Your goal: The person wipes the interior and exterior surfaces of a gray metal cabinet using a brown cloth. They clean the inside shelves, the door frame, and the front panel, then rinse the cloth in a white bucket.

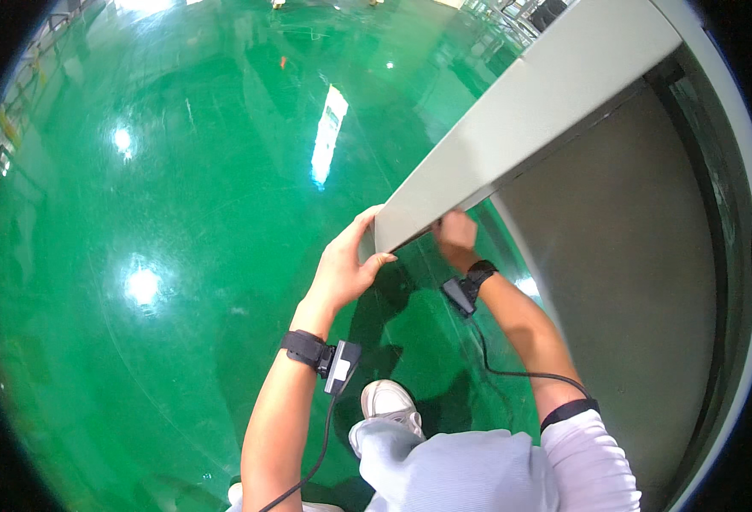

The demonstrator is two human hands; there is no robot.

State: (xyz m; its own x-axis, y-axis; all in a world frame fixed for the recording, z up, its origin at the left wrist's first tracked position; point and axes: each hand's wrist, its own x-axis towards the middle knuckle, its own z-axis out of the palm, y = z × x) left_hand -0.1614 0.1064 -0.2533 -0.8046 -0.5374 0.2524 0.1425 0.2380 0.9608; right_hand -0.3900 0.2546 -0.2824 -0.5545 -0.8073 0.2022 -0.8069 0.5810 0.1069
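A pale grey metal door (512, 128) stands swung out from a cabinet, seen along its top edge. My left hand (342, 269) grips its free end, with the thumb on the near side and the fingers round the far side. On the door's inner side is my right hand (459, 239), closed and slightly blurred, its fingertips against or behind the door's lower edge. Whatever those fingers hold is hidden. Each wrist wears a black strap with a small box, the left box (342, 367) and the right box (460, 297), each trailing a cable.
The dark grey cabinet interior (623, 282) lies to the right, framed by a pale side wall (739, 427). Glossy green floor (180, 222) with light reflections spreads to the left. My white shoe (389, 401) is below the hands. Racks or equipment line the far edges.
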